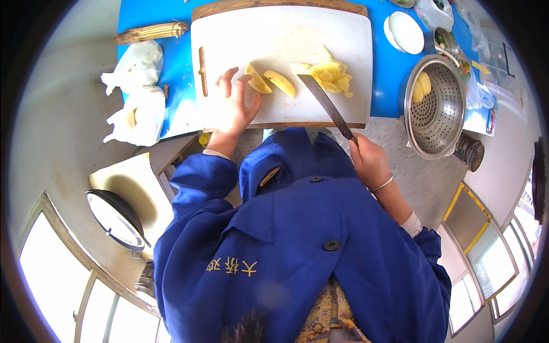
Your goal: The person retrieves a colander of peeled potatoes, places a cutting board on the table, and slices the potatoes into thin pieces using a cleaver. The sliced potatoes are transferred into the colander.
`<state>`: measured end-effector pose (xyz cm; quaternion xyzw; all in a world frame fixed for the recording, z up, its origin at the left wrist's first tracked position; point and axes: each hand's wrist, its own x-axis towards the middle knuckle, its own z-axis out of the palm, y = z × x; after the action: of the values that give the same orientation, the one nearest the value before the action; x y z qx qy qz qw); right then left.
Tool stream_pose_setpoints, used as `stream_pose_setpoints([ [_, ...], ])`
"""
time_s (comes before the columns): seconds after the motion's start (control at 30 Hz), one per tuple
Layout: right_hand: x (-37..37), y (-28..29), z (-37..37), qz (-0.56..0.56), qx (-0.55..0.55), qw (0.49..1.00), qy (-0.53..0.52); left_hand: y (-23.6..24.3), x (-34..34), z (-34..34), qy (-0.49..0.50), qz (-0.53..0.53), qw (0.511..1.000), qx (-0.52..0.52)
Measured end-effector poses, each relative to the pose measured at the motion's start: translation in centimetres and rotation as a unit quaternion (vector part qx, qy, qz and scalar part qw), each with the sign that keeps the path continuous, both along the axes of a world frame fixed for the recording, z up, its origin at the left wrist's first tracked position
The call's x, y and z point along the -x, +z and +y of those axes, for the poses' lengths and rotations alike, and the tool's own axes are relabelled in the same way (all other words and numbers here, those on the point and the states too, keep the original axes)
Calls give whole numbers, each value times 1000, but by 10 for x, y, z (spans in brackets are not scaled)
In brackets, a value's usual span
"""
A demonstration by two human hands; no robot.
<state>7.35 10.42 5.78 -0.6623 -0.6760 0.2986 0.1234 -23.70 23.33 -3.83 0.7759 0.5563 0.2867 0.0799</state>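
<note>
On the white cutting board (274,40), my left hand (237,103) rests with its fingers spread, beside a thick potato wedge (258,79). A second potato wedge (280,84) lies just to the right of it. My right hand (370,162) is closed round the handle of a kitchen knife (329,107). The blade points up and to the left, its tip end at the lower left of a pile of potato slices (329,74). Some slices lie right along the blade. My right fingers partly hide the knife handle.
A metal colander (426,123) with peeled potatoes (422,87) stands at the table's right edge. Behind it are a white bowl (405,32) and a metal pot (441,39). White plastic bags (137,117) and a bundle of thin sticks (151,32) lie left on the blue table (177,103).
</note>
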Motion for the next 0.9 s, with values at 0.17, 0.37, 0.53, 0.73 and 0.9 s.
stream_pose_setpoints([
  [0.17,-1,-5,-1,-19,1,1000,2,-7,-15,24,-256,61,965,7],
  [0.37,-7,-5,-6,-30,-42,998,21,-17,-43,-3,-264,34,964,-5],
  [0.53,-17,-10,-14,-73,15,996,46,-26,-66,-40,-174,-24,984,-28],
  [0.73,-9,-14,-23,-114,-9,989,90,-40,-66,-42,-165,-50,984,-53],
  [0.9,2,-4,-30,-123,-9,990,75,-45,-68,-40,-164,-73,983,-31],
])
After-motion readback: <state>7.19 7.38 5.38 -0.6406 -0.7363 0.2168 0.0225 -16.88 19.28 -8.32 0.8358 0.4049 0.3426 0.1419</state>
